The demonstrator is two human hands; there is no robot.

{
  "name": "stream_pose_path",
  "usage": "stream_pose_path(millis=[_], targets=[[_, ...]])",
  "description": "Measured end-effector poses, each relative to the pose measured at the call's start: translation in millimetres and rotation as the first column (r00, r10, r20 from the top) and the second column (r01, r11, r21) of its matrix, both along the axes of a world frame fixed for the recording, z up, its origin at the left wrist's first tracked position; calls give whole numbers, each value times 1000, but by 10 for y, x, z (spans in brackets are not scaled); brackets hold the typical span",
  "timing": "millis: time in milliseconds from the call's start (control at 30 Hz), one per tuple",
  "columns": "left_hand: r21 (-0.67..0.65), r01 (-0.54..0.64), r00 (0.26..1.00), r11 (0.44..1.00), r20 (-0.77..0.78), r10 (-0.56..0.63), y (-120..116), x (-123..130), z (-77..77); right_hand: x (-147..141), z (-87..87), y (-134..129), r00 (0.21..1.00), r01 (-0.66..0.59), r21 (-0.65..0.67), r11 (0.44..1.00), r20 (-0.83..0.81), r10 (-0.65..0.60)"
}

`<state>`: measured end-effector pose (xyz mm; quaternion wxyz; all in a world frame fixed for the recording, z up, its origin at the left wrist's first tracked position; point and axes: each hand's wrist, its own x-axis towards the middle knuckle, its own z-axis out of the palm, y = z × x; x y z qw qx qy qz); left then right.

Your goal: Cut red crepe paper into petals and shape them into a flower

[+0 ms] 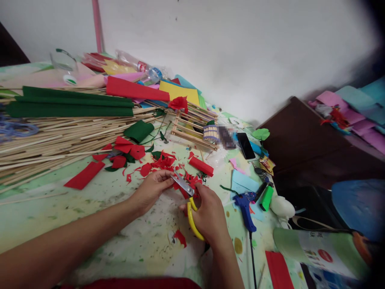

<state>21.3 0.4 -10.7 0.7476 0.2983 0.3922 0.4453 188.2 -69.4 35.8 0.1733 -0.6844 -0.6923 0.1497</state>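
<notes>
Right hand (210, 214) gripping yellow-handled metal scissors (184, 185), left hand (153, 189) pinched, ragged red scraps (165, 161)

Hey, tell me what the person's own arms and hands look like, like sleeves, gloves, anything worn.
Both the left hand and the right hand are ungloved, with no ring, watch or bracelet that I can make out. The forearms are bare, with no sleeves in view. Red cloth along the bottom edge may be clothing.
</notes>
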Motion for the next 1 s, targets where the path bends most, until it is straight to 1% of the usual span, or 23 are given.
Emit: stream_pose_path(millis=[267,500,667,867,1000], targets=[[68,43,999,997,-7,-43,-9,-7,-19,-1,6,-5,1000,-4,-11,1000,3,4],[72,66,998,995,-7,-65,-3,6,-3,-4,5,-8,1000,-1,-13,1000,-7,1],[93,81,997,992,-15,-80,0,0,-26,6,4,-9,1000,-3,-7,1000,-13,3],[131,70,995,989,-75,-61,22,-10,-30,25,20,-5,1000,6,-10,1000,23,-6],[136,75,994,988,-92,-63,23,-10,-26,11,25,-2,1000,13,-9,1000,2,-13]])
